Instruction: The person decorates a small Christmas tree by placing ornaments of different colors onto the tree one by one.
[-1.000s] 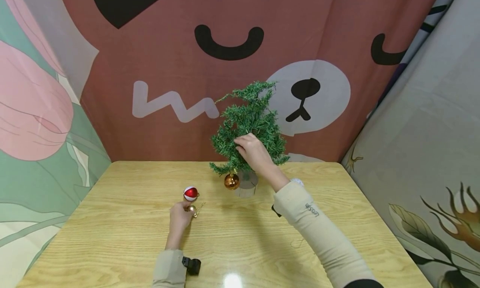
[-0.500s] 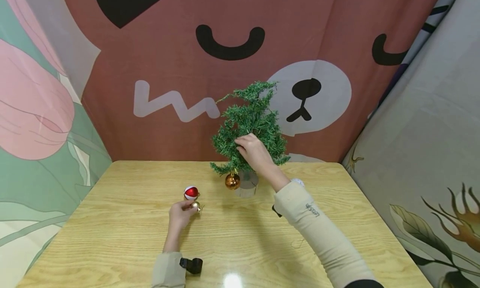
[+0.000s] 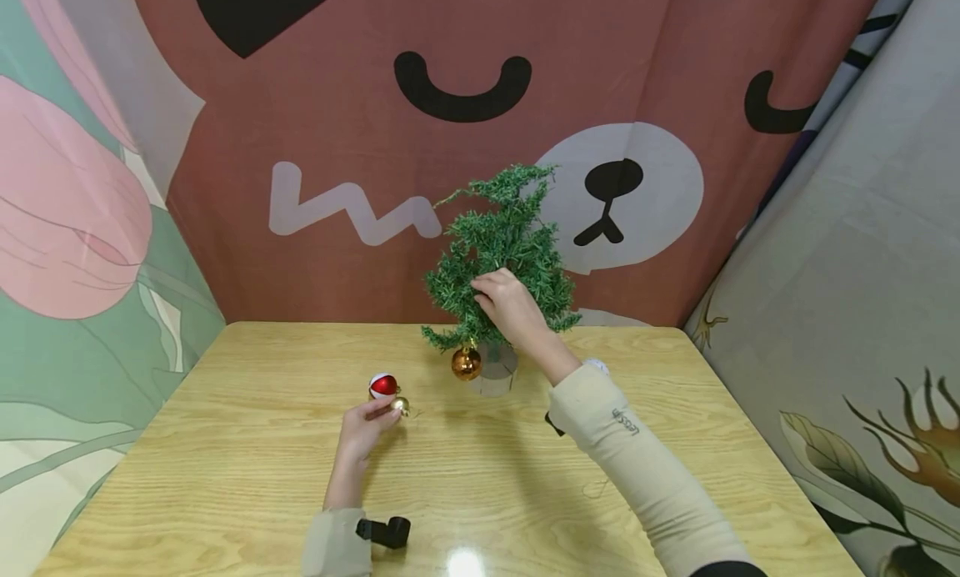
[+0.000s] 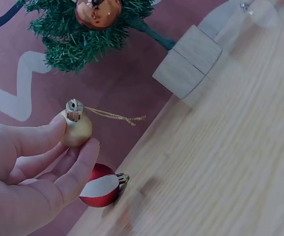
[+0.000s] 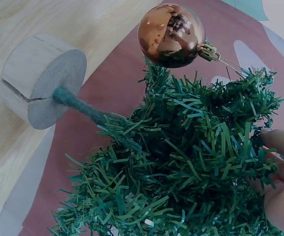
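My left hand [image 3: 363,434] pinches a small gold Christmas ball [image 4: 78,132] between thumb and fingers. From its cap a gold cord [image 4: 113,116] trails to the right. Just behind, a red and white Christmas ball [image 3: 384,384] lies on the table. A small green artificial Christmas tree [image 3: 501,235] stands at the back on a round wooden base [image 5: 43,81]. With thumb and fingertips, my right hand [image 3: 513,308] grips a branch in its middle, the fingertips partly hidden by needles. A copper-coloured ball [image 3: 467,363] hangs from a low branch on the left.
A pale round object [image 3: 597,365] shows partly behind the right sleeve [image 3: 622,435]. A thin loop of cord [image 3: 596,487] lies on the wooden table [image 3: 247,444]. Behind the table's back edge hangs a printed curtain [image 3: 337,127].
My left hand has lifted the gold ball off the table and shifted slightly right, its cord now hanging free of the fingers. The right hand keeps its place on the tree.
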The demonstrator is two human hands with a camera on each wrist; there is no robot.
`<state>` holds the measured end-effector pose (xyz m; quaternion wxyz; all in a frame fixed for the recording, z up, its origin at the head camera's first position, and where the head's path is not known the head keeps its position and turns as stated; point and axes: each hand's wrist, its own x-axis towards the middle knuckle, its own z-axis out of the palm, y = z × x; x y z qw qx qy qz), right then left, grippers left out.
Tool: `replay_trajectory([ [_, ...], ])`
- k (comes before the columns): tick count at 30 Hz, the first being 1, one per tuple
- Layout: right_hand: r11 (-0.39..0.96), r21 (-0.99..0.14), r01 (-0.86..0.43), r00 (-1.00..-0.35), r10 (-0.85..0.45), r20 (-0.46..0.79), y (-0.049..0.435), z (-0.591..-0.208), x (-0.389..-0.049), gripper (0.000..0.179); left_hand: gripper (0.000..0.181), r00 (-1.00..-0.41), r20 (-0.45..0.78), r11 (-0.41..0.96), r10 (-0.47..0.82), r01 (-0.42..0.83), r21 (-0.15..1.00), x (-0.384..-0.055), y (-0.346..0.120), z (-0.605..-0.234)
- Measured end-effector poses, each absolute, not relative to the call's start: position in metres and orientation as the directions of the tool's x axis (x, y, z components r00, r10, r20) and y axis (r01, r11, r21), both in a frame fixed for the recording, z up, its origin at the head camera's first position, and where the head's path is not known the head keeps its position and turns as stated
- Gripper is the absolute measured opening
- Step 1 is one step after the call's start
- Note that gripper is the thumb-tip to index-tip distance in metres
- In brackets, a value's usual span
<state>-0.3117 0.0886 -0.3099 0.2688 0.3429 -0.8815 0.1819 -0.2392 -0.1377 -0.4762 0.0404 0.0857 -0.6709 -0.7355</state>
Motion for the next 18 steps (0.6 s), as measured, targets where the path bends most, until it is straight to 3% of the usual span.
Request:
replay_trajectory([
  [8, 0.699, -0.138, -0.702, -0.621, -0.505, 0.599, 0.089, -0.31, -0.312, 0.023, 0.035, -0.991, -0.072, -0.187, -0.116, -0.049, 0.981, -0.24, -0.134, -0.473],
  [18, 0.694, -0.134, -0.707, -0.611, -0.505, 0.609, 0.089, -0.311, -0.313, 0.022, 0.035, -0.993, -0.063, -0.198, -0.099, -0.042, 0.979, -0.237, -0.13, -0.452],
])
